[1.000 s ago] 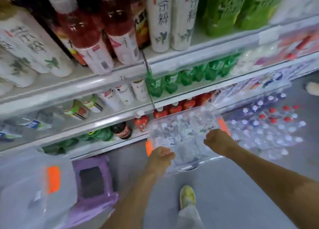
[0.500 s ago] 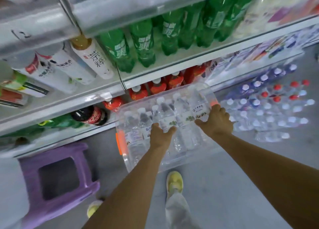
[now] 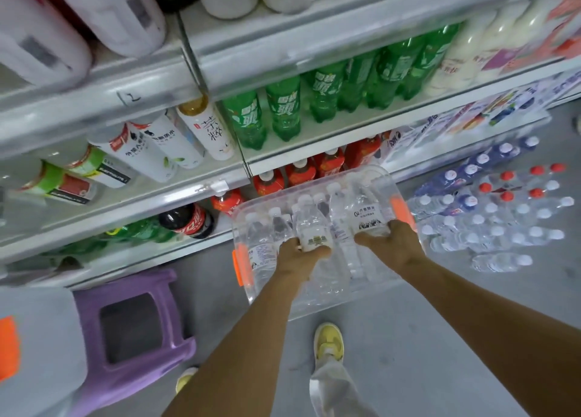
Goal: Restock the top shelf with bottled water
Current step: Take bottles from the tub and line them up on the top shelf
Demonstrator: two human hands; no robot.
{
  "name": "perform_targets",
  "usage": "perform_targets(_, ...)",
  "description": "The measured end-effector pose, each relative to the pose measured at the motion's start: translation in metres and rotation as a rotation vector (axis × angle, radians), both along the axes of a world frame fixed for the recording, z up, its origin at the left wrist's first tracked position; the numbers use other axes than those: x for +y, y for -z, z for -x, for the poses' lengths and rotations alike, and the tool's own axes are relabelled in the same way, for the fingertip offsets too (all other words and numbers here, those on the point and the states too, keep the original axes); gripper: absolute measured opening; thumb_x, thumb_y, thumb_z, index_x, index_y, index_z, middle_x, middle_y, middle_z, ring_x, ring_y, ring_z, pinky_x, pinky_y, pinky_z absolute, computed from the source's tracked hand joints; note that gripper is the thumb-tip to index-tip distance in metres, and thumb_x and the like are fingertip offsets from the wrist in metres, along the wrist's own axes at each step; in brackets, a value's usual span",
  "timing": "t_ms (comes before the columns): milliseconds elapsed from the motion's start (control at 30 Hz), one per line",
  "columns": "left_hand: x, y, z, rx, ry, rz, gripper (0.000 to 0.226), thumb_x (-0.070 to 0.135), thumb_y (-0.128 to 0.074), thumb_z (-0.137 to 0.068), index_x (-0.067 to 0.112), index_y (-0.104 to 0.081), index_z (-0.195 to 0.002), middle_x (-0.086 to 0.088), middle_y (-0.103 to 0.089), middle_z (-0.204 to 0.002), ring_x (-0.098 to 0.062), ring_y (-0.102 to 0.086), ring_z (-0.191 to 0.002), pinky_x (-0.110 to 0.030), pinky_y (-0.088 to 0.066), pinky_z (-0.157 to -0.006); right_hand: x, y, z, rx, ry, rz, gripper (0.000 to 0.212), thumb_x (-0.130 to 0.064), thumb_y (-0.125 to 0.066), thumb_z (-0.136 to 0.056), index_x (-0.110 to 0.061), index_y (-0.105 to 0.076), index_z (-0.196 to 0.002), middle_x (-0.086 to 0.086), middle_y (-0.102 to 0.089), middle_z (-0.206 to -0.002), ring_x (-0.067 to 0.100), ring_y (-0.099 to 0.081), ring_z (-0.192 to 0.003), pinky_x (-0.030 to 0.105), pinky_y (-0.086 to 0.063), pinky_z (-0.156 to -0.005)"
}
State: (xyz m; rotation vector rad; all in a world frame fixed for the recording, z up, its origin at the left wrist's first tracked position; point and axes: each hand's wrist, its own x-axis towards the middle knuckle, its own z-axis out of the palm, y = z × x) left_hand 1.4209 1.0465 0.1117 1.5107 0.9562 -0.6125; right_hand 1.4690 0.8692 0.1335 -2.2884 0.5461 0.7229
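The person stood close against the shelving, both arms reaching down into a clear plastic bin (image 3: 317, 300) on the floor. The left hand (image 3: 298, 256) had its fingers curled round a small water bottle (image 3: 312, 228) near the bin's middle. The right hand (image 3: 391, 247) gripped a second, labelled bottle (image 3: 366, 217) toward the bin's right end, beside the orange latch (image 3: 401, 212).

As far as I could judge, the restocking was at the picking-up stage: two bottles were in hand, none yet on their way up, and a good many more lay in the bin. The top shelf itself could not be seen, so how full it stood I could not tell. Shrink-wrapped packs of water (image 3: 490, 209) sat on the floor just right of the bin.

Room to move looked tight. The bin's far rim lay just below the edge of the lowest shelf (image 3: 314, 155), where red bottles (image 3: 301, 173) stood, so a lift would want to come toward the person before rising past the shelf lips. A purple stool (image 3: 132, 331) stood near the left foot, well left of the bin; open floor lay behind, by the yellow shoe (image 3: 328, 342).
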Motion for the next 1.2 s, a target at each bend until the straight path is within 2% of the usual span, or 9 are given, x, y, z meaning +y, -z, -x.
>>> perform_targets(233, 0.065, -0.091, 0.055, -0.184, -0.141, 0.163, 0.026, 0.011, -0.075, -0.082, 0.022, -0.069, -0.104, -0.003, -0.076, -0.096, -0.023, -0.071, -0.093, -0.046, -0.058, -0.088, 0.058, -0.084, 0.039, -0.078, 0.027, -0.279, 0.033, -0.029, -0.082, -0.073, -0.013, -0.067, -0.098, 0.004, -0.073, -0.094, 0.019, -0.068, -0.081, 0.031, -0.054, -0.069)
perform_targets(433, 0.135, -0.179, 0.103, -0.418, -0.176, 0.199, 0.035, 0.004, -0.069, -0.081, 0.017, -0.066, -0.113, -0.007, -0.076, -0.099, -0.021, -0.071, -0.085, -0.032, -0.056, -0.07, 0.129, -0.174, 0.087, -0.172, 0.003, -0.517, 0.033, -0.023, -0.08, -0.078, -0.014, -0.063, -0.105, 0.001, -0.071, -0.1, 0.013, -0.067, -0.087, 0.021, -0.047, -0.066)
perform_targets(600, 0.189, -0.26, 0.136, -0.605, -0.203, 0.232, 0.047, 0.011, -0.069, -0.065, 0.01, -0.067, -0.112, -0.009, -0.075, -0.097, -0.024, -0.07, -0.087, -0.035, -0.056, -0.073, 0.192, -0.246, 0.126, -0.328, -0.109, -0.638, 0.017, -0.024, -0.081, -0.079, -0.022, -0.067, -0.089, -0.012, -0.071, -0.079, 0.001, -0.066, -0.064, 0.009, -0.044, -0.05)
perform_targets(667, 0.21, -0.288, 0.148, -0.676, -0.213, 0.222, 0.043, 0.007, -0.069, -0.066, 0.009, -0.063, -0.109, -0.008, -0.073, -0.091, -0.027, -0.067, -0.088, -0.034, -0.057, -0.07, 0.216, -0.273, 0.138, -0.363, -0.152, -0.694, 0.023, -0.025, -0.082, -0.078, -0.019, -0.067, -0.095, -0.009, -0.073, -0.081, -0.001, -0.068, -0.067, 0.009, -0.046, -0.051)
perform_targets(733, 0.229, -0.319, 0.16, -0.745, -0.203, 0.175, 0.037, 0.002, -0.076, -0.075, 0.014, -0.059, -0.107, 0.003, -0.074, -0.081, -0.015, -0.07, -0.079, -0.028, -0.057, -0.062, 0.241, -0.299, 0.147, -0.392, -0.183, -0.737, 0.033, -0.025, -0.083, -0.077, -0.014, -0.067, -0.104, -0.005, -0.075, -0.088, 0.003, -0.071, -0.074, 0.014, -0.052, -0.056)
perform_targets(833, 0.258, -0.361, 0.177, -0.825, -0.177, 0.081, 0.058, 0.018, -0.09, -0.067, 0.018, -0.059, -0.117, 0.004, -0.077, -0.096, -0.018, -0.074, -0.091, -0.038, -0.06, -0.08, 0.278, -0.338, 0.158, -0.472, -0.243, -0.733, 0.031, -0.028, -0.083, -0.076, -0.021, -0.066, -0.101, -0.011, -0.073, -0.086, 0.001, -0.069, -0.071, 0.013, -0.05, -0.056)
perform_targets(967, 0.302, -0.411, 0.199, -0.922, -0.162, -0.037, 0.079, 0.039, -0.096, -0.047, 0.021, -0.062, -0.116, 0.003, -0.076, -0.102, -0.019, -0.072, -0.099, -0.042, -0.056, -0.091, 0.323, -0.389, 0.173, -0.601, -0.315, -0.744, 0.034, -0.032, -0.083, -0.076, -0.022, -0.065, -0.103, -0.009, -0.073, -0.089, 0.0, -0.068, -0.073, 0.012, -0.048, -0.058)
perform_targets(1067, 0.335, -0.444, 0.214, -1.0, -0.147, -0.081, 0.068, 0.032, -0.092, -0.061, 0.019, -0.061, -0.121, 0.001, -0.076, -0.106, -0.019, -0.072, -0.1, -0.042, -0.056, -0.091, 0.355, -0.423, 0.183, -0.675, -0.383, -0.812, 0.027, -0.024, -0.082, -0.077, -0.021, -0.065, -0.098, -0.01, -0.072, -0.082, -0.008, -0.066, -0.063, 0.006, -0.044, -0.052)
perform_targets(1200, 0.373, -0.489, 0.224, -1.094, -0.126, -0.138, 0.051, 0.016, -0.083, -0.072, 0.013, -0.063, -0.119, -0.004, -0.076, -0.105, -0.021, -0.073, -0.095, -0.03, -0.058, -0.077, 0.394, -0.461, 0.189, -0.765, -0.395, -0.862, 0.035, -0.025, -0.086, -0.071, -0.016, -0.069, -0.101, -0.009, -0.075, -0.082, -0.001, -0.07, -0.073, 0.012, -0.051, -0.06)
